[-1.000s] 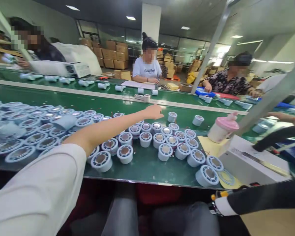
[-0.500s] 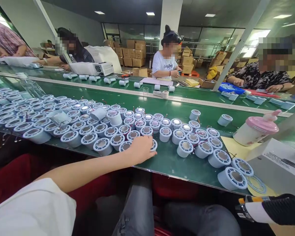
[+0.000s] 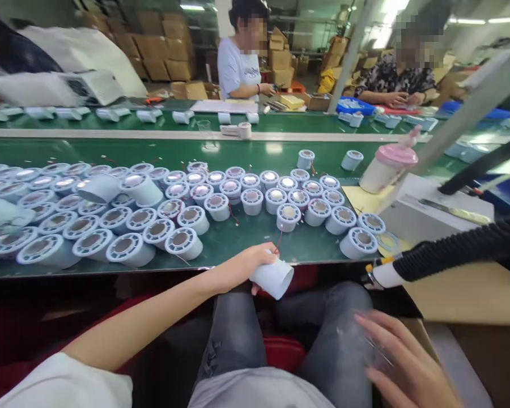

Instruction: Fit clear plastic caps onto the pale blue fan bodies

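My left hand [image 3: 243, 268] is closed around a pale blue-white cylindrical part [image 3: 274, 277] and holds it over my lap, just off the front edge of the green bench [image 3: 246, 241]. A thin red wire trails from the part. My right hand [image 3: 402, 360] is low at the right above my knee, blurred, fingers curled around something clear I cannot make out. A crowd of the same round parts [image 3: 182, 212] covers the bench in front of me.
A pink-lidded white bottle [image 3: 386, 164] and a white box [image 3: 433, 212] stand at the right, with a black corrugated hose [image 3: 454, 252] crossing there. Beyond a second green belt [image 3: 255, 122], other people sit working. Cardboard boxes are stacked behind them.
My left hand went from the far side of the bench to the near parts, closed on one and drew it back over my lap. My right hand has come into view.
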`<state>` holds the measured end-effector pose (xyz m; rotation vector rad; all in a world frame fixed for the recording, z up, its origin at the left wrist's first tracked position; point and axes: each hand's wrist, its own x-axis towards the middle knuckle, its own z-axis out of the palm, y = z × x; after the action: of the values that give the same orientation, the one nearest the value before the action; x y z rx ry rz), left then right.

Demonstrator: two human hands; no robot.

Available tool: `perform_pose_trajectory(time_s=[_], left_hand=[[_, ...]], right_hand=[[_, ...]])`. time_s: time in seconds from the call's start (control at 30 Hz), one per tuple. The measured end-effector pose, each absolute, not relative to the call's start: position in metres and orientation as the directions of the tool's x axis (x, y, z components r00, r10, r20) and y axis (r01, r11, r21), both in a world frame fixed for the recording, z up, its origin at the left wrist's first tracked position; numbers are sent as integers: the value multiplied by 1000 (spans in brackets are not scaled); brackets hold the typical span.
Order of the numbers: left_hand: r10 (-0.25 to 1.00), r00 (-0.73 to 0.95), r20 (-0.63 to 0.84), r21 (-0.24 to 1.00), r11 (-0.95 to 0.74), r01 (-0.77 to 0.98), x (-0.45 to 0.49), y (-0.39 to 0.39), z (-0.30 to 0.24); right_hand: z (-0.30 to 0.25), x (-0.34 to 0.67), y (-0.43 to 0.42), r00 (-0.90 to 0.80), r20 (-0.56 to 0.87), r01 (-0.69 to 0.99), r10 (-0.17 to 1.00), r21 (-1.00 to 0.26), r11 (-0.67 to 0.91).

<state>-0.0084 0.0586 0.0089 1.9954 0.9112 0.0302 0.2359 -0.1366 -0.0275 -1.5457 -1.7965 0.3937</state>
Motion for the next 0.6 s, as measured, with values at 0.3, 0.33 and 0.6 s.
perform_pose_trajectory(time_s=[0.3,0.33,0.6], left_hand=[[369,892,-262,865,-319,386,14,32,-8],[409,889,-205,846,-383,371,14,31,-8],[521,851,-67,876,-378,301,13,26,-29]], right_hand=[[-25,194,-87,-150,235,922,960,-317,222],[-25,196,-87,-144,188,891,972,-403,210],[-25,204,-96,57,-8,433,998,-901,-32]])
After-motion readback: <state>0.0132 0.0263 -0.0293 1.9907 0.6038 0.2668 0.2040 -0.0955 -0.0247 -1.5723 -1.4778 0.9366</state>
